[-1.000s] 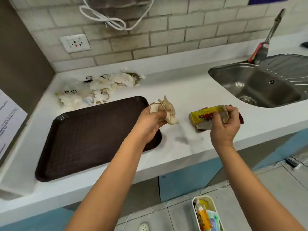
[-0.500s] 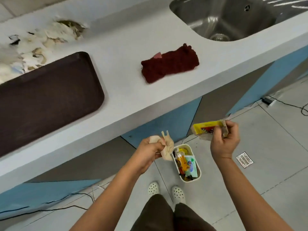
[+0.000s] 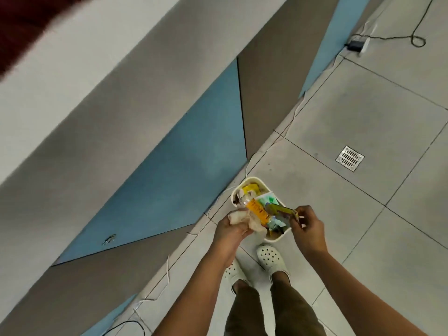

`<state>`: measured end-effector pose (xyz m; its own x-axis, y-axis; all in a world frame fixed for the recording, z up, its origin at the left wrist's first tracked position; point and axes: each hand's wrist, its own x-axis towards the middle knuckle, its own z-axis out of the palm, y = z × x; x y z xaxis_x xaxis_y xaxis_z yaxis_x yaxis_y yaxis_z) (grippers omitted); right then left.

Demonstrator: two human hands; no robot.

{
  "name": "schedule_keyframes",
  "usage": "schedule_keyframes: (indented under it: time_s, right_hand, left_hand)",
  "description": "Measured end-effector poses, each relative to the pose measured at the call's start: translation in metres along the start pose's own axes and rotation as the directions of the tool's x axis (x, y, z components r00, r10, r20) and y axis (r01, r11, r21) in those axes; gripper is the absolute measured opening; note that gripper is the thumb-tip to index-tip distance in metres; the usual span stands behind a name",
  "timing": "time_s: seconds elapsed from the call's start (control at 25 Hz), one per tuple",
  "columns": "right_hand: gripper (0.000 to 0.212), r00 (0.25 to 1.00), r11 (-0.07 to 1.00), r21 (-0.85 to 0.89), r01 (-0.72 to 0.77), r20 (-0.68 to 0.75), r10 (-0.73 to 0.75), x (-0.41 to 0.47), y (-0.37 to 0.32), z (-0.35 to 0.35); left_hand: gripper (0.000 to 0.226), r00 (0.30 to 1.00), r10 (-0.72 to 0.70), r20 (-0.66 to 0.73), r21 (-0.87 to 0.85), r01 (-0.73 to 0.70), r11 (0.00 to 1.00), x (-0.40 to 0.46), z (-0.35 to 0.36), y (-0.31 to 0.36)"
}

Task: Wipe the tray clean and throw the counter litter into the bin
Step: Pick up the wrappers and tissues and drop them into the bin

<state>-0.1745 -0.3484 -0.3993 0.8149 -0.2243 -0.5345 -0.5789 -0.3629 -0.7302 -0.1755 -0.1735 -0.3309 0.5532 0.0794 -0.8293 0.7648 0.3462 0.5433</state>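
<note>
- The bin (image 3: 275, 238) is a small cream-white tub standing on the grey tiled floor (image 3: 363, 117), just ahead of my white perforated clogs (image 3: 271, 258) and near the foot of the cabinet.
- It is heaped full — an orange-labelled bottle (image 3: 257, 209) lies slanted across the top, with a yellow packet (image 3: 251, 189) at the far end and green and white wrappers (image 3: 265, 198) beside it; the lower layers are too jumbled to tell apart.
- My left hand (image 3: 230, 229) has its fingers curled round a crumpled beige tissue (image 3: 238, 218), held over the bin's left rim and touching the bottle's side.
- My right hand (image 3: 306, 229) pinches a yellow wrapper (image 3: 281, 210) by one end between thumb and fingers, the rest of it reaching out over the bin's contents.
- Left of the bin runs the cabinet front, with blue panels (image 3: 181, 170) and grey ones, and the white counter edge (image 3: 60, 69) above it — a dark red blur sits at the top left corner, too smeared to identify.
- A thin white cord (image 3: 283, 132) trails along the floor by the cabinet base.
- A metal floor drain (image 3: 349, 158) is set in the tiles well to the right, and a black cable with a plug block (image 3: 357, 43) lies further off.
</note>
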Motion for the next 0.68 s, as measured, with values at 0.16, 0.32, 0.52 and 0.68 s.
schedule_keyframes:
  time_s: [0.16,0.32,0.52,0.68]
  right_hand:
    - [0.011,1.000,0.998,-0.065,-0.018,0.004,0.018,0.042,0.037,0.023]
    - [0.016,0.990,0.981,-0.193,-0.007,0.138,0.035,0.077,0.075,0.049]
    - [0.019,0.971,0.920,-0.377,0.105,0.241,-0.012,0.109,0.112,0.080]
    - [0.036,0.917,0.764,-0.576,0.290,0.396,-0.049,0.128,0.131,0.100]
  left_hand:
    - [0.029,0.996,0.030,-0.081,0.215,-0.012,0.977,0.075,0.008,-0.025]
    - [0.023,0.986,0.064,-0.153,0.316,-0.012,0.949,0.142,0.010,-0.049]
    - [0.031,0.979,0.023,-0.202,0.172,0.013,0.985,0.220,0.020,-0.066]
    - [0.033,0.970,0.122,-0.208,0.501,-0.002,0.865,0.259,0.016,-0.072]
